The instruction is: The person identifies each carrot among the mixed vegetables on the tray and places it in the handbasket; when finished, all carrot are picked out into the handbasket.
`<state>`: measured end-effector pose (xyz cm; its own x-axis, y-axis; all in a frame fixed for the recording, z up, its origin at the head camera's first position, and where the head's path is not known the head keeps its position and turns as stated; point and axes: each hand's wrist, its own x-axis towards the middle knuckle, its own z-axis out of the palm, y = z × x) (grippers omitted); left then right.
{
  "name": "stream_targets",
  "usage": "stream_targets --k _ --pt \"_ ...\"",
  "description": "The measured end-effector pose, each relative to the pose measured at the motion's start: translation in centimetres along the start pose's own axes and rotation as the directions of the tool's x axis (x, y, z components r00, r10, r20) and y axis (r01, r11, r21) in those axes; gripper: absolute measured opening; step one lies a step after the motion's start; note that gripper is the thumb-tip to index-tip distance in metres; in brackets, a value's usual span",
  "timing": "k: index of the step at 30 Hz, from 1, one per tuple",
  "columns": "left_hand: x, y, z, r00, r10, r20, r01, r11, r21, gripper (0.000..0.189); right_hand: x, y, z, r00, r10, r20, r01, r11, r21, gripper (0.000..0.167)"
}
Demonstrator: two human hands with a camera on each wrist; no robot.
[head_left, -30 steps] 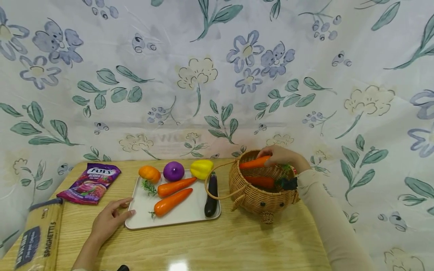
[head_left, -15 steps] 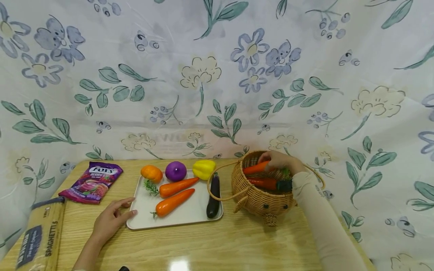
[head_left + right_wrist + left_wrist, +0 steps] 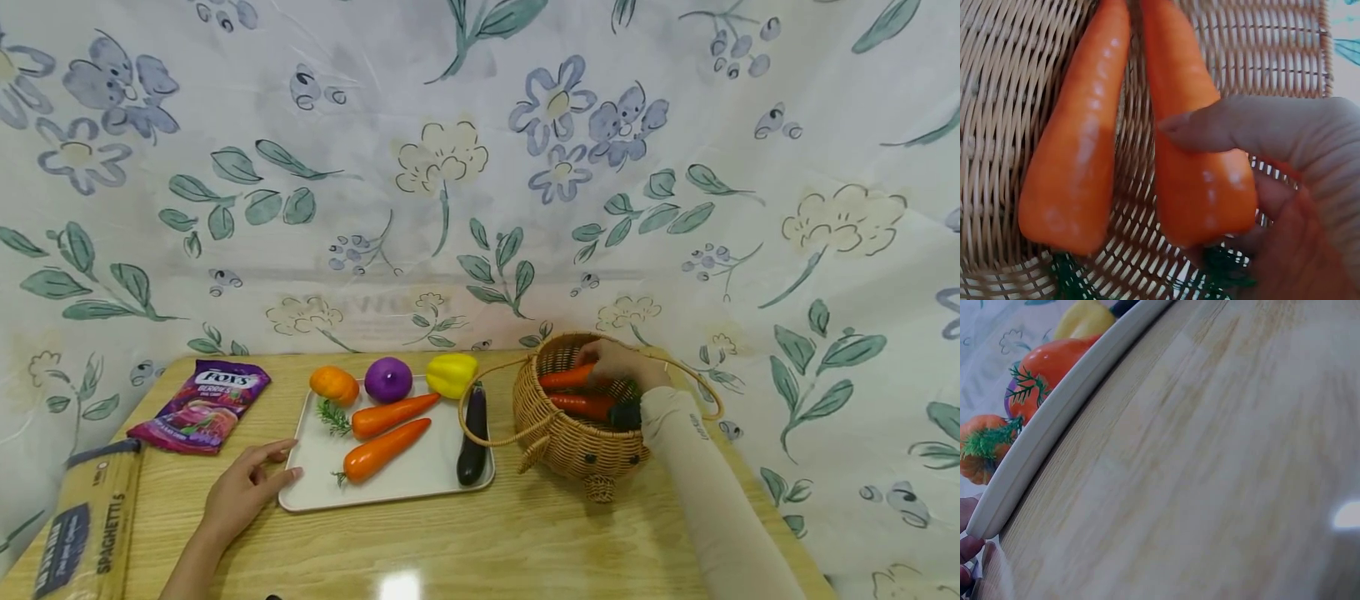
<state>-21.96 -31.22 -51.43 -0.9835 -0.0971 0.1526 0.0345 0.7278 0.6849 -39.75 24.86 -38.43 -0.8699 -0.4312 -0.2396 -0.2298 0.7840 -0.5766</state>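
Worktop is occupied by an animal-faced wicker basket and, left of it, a white tray. The left grip is rested against the tray's left edge, fingers relaxed. Inside the basket, the right grip is curled around a carrot; a second carrot is positioned just beside it.

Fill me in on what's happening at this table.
A person's right hand grips a carrot inside the wicker basket, next to a second carrot. Their left hand touches the left edge of the white tray. On that tray lie two more carrots and an eggplant.
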Motion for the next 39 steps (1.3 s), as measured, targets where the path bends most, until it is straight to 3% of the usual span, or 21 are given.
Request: stream_targets --k 11,19,27,31,36,39 --pt "-0.6 -0.2 -0.6 0.999 0.011 -0.033 -0.011 1.0 0.009 0.048 0.3 -0.1 1.0 1.0 -0.009 -0.018 0.008 0.997 -0.078 0.037" --pt "-1.0 -0.3 -1.5 0.999 0.01 -0.044 -0.009 1.0 0.013 0.047 0.4 -0.7 1.4 1.0 0.006 -0.02 -0.008 0.998 -0.066 0.038" --pt "-0.9 -0.3 -1.6 0.999 0.008 -0.041 -0.008 1.0 0.011 0.048 0.9 -0.8 1.5 0.984 -0.081 -0.158 0.068 0.994 -0.086 0.03" --pt "-0.6 -0.2 -1.2 0.999 0.015 -0.043 -0.015 1.0 0.001 0.047 0.8 -0.8 1.4 0.976 -0.105 -0.192 0.085 0.99 -0.111 0.027" --pt "-0.2 -0.1 0.0 0.999 0.023 -0.027 -0.024 0.999 -0.021 0.046 0.2 -1.6 0.4 0.978 -0.142 -0.151 0.116 0.979 -0.17 0.027" --pt "-0.1 -0.2 0.0 0.999 0.028 -0.031 -0.029 0.999 -0.021 0.046 -0.6 -3.6 -0.5 0.981 -0.173 -0.09 0.156 0.974 -0.166 0.029"
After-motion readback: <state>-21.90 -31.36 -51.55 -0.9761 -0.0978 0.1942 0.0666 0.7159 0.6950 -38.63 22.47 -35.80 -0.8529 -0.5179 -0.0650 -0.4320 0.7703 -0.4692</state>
